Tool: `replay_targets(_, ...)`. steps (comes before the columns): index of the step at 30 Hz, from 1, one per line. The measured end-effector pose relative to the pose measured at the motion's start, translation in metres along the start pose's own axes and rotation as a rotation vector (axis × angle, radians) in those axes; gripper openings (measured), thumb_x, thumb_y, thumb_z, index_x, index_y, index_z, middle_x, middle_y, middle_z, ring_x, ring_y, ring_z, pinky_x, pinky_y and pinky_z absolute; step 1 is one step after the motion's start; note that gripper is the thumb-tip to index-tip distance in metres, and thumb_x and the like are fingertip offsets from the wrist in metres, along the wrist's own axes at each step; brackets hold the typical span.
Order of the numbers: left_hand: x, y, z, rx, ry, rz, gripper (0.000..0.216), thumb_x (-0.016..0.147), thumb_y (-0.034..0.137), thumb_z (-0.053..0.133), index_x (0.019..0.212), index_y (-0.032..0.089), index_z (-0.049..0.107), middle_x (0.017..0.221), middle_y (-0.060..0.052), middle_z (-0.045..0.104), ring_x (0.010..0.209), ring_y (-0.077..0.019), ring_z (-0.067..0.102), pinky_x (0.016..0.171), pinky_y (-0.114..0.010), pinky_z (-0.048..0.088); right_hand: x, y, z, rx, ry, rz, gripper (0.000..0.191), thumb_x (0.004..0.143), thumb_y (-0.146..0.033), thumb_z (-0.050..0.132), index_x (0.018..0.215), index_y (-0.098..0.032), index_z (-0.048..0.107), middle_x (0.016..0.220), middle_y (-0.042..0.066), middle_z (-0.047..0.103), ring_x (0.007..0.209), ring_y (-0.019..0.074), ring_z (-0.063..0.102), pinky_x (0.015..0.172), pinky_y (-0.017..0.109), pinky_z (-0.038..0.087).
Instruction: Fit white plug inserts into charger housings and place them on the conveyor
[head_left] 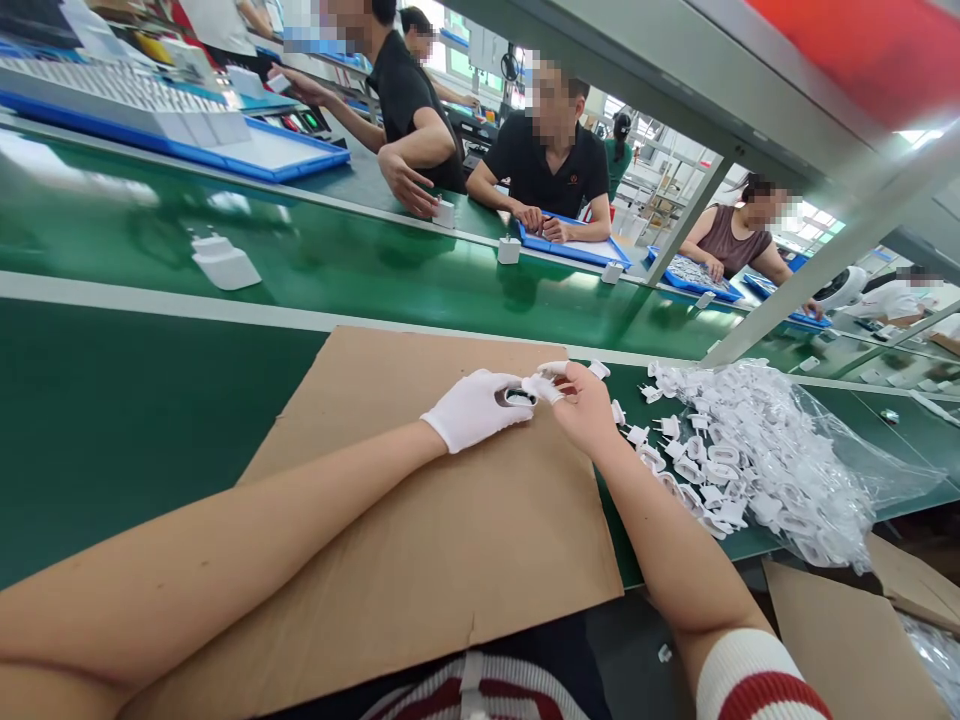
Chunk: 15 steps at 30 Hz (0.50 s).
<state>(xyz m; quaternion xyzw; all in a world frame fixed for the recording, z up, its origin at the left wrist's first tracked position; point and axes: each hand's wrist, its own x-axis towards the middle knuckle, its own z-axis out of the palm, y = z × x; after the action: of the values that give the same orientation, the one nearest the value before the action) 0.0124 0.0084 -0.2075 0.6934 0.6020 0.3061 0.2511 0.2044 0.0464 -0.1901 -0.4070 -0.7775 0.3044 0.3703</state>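
My left hand, in a white glove, is closed around a white charger housing whose open end shows a dark inside. Just right of it, my right hand pinches a small white plug cap at the housing's open end; white covers sit on some of its fingertips. Whether the two parts touch is hard to make out. Both hands are above a brown cardboard sheet. To the right, many loose white plug caps lie beside and inside a clear plastic bag.
Beyond the cardboard runs a green conveyor belt carrying white chargers. Co-workers sit on its far side with blue trays. A large blue tray with rows of white pieces stands at upper left. A slanted metal post rises at right.
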Motion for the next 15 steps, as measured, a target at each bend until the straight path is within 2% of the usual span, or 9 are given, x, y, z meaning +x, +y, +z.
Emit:
replay_targets(4, 0.003, 0.0, 0.002, -0.148, -0.01, -0.08, 0.04, 0.072, 0.055, 0.073, 0.098, 0.025, 0.077, 0.094, 0.0, 0.077, 0.087, -0.0239, 0.07, 0.083, -0.032, 0.053, -0.006, -0.006, 0.008, -0.331, -0.043, -0.177, 0.026, 0.084, -0.011, 0.053, 0.103, -0.023, 0.067, 0.104, 0.006, 0.07, 0.097, 0.0221, 0.064, 0.08, 0.032, 0.051)
replay_targets(7, 0.002, -0.001, 0.002, -0.21, -0.023, -0.06, 0.044, 0.072, 0.058, 0.075, 0.102, 0.026, 0.077, 0.101, 0.001, 0.078, 0.094, -0.0248, 0.071, 0.09, -0.033, 0.054, -0.006, -0.009, 0.012, -0.516, -0.046, -0.219, 0.024, 0.078, -0.007, 0.052, 0.093, -0.022, 0.063, 0.095, 0.006, 0.066, 0.088, 0.0226, 0.06, 0.069, 0.031, 0.044)
replay_targets(10, 0.001, -0.003, 0.002, -0.222, -0.017, -0.032, 0.041, 0.074, 0.054, 0.074, 0.106, 0.028, 0.077, 0.103, 0.002, 0.078, 0.097, -0.0239, 0.071, 0.091, -0.032, 0.053, -0.005, -0.011, 0.014, -0.612, -0.067, -0.26, 0.024, 0.075, -0.004, 0.052, 0.09, -0.022, 0.059, 0.092, 0.006, 0.064, 0.085, 0.0221, 0.058, 0.068, 0.03, 0.04)
replay_targets(13, 0.0, -0.003, 0.005, -0.152, -0.004, 0.005, 0.032, 0.08, 0.05, 0.068, 0.103, 0.028, 0.075, 0.095, 0.002, 0.076, 0.09, -0.0219, 0.07, 0.086, -0.031, 0.053, -0.003, -0.015, 0.015, -0.703, -0.108, -0.304, 0.028, 0.072, -0.001, 0.051, 0.088, -0.022, 0.058, 0.092, 0.006, 0.064, 0.085, 0.0221, 0.057, 0.069, 0.029, 0.037)
replay_targets(15, -0.001, -0.002, 0.006, 0.012, 0.007, -0.018, 0.028, 0.084, 0.05, 0.064, 0.096, 0.026, 0.074, 0.087, 0.0, 0.072, 0.084, -0.0226, 0.068, 0.08, -0.032, 0.052, -0.002, -0.019, 0.015, -0.738, -0.127, -0.297, 0.029, 0.072, 0.001, 0.051, 0.089, -0.022, 0.059, 0.093, 0.006, 0.065, 0.083, 0.0216, 0.057, 0.068, 0.029, 0.036)
